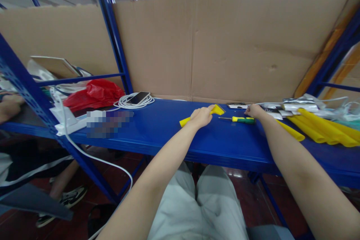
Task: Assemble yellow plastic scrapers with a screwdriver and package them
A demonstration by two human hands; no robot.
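Note:
My left hand [201, 117] is closed around a yellow tube-like piece [184, 122] over the blue shelf top. One end shows left of the hand, and a flattened yellow part sticks out past the fingers. My right hand [254, 111] reaches to the back of the shelf, fingers drawn together beside a small black-and-white card [237, 105]. What those fingers hold, if anything, is hidden. A screwdriver [242, 120] with a green and yellow handle lies between the hands, its handle end close to my right wrist. Another yellow tube [292, 131] lies partly behind my right forearm.
Several yellow tubes [326, 127] and a silvery roll [299, 104] lie at the right. On the left are a phone [138, 98] on a coiled white cable [120, 102], a red plastic bag [97, 92] and a blue post [112, 33]. Another person's hand [11, 105] shows far left. Cardboard [225, 45] backs the shelf.

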